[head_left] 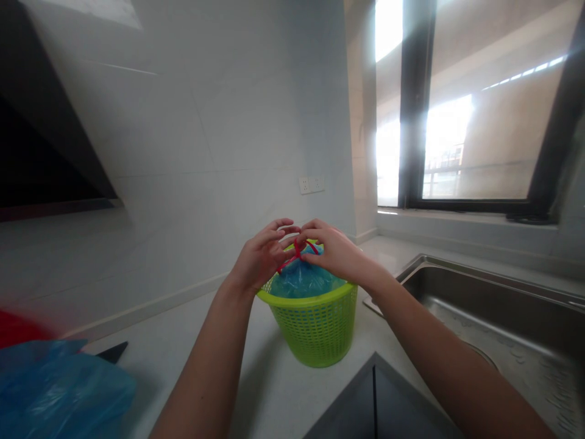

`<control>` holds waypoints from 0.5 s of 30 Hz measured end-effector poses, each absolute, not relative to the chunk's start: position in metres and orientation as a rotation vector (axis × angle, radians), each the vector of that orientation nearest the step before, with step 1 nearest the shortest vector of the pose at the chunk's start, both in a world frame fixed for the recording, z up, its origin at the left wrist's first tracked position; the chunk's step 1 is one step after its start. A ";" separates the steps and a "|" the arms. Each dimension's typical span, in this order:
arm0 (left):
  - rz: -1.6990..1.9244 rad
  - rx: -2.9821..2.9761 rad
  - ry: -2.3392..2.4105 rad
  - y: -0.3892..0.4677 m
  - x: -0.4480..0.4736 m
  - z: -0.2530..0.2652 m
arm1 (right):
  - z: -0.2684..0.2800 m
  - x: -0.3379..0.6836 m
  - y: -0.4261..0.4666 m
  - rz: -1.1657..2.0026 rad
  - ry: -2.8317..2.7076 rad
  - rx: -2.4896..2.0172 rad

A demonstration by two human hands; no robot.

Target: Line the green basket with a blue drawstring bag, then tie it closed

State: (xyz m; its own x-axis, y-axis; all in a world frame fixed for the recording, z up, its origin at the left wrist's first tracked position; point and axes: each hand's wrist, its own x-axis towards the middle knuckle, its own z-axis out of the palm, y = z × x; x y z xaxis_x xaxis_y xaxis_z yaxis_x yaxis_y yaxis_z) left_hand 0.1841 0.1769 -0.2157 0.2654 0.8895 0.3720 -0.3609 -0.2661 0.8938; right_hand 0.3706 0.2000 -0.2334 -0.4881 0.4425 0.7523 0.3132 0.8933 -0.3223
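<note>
A lime-green mesh basket [315, 332] stands on the white counter, with a blue plastic bag [304, 280] inside it. The bag's neck is gathered, and a red drawstring [298, 249] loops around its top. My right hand [331, 247] pinches the drawstring between thumb and fingers above the basket. At the basket's left side, my left hand [265, 253] has its fingers spread and curved beside the red string, the fingertips close to my right hand's. Whether the left fingers grip any of the string is hard to make out.
Right of the basket is a stainless-steel sink [493, 305]. Another blue plastic bag [59, 390] lies at the lower left, near a blurred red item [21, 329]. A dark grey angular panel [375, 402] shows at the front edge. Behind stands a wall with sockets [311, 185].
</note>
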 end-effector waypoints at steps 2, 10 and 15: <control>1.332 1.331 0.555 0.176 0.185 -0.216 | -0.234 0.371 0.200 0.181 -2.177 -0.515; 1.671 1.544 0.968 0.190 0.188 -0.222 | -0.235 0.370 0.201 0.162 -2.216 -0.552; 1.732 1.814 1.937 0.176 0.177 -0.216 | -0.236 0.369 0.202 0.207 -2.190 -0.592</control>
State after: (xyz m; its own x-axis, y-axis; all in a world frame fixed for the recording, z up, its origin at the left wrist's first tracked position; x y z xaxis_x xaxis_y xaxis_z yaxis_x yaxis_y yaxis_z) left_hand 0.1771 0.1765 -0.2156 -0.3442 0.6846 0.6425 0.7148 -0.2526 0.6521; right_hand 0.3695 0.2022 -0.2359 -0.5385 0.4811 0.6918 0.3431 0.8751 -0.3414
